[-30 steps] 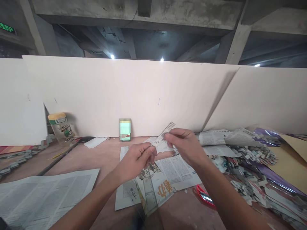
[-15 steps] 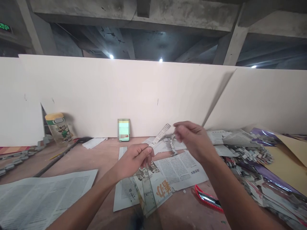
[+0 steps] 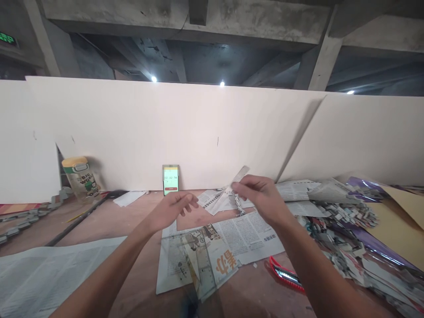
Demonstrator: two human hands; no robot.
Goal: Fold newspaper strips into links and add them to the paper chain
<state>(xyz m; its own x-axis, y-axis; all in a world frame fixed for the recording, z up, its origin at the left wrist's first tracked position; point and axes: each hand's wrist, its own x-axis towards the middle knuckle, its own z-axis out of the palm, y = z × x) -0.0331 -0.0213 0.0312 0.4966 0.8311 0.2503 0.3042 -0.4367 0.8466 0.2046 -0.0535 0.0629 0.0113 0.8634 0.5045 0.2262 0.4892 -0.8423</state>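
Head view. The right hand is pinching a narrow newspaper strip between thumb and fingertips, closed on it; the strip is slanting upward from the fingers toward the pale board wall and is standing clear of the tabletop. More paper seems to be hanging below the same fingers, though blur is keeping it from being told apart from the sheets behind. The left hand is hovering loosely half open, fingers slightly curled, holding nothing; it is lying just to the left of the strip and apart from it, with a gap showing between its fingertips and the paper.

Taking the open newspaper sheet on the reddish tabletop as landmark: the held strip is rising above the sheet's far edge; both hands are hanging over its far half. A transparent ruler is lying across the sheet's near left part. A red utility knife is lying just off the sheet's near right corner. A heap of cut paper scraps is spreading to the right of the sheet. A phone is leaning upright against the wall beyond the sheet's far left corner, and a printed bottle is standing well to the left of the sheet.
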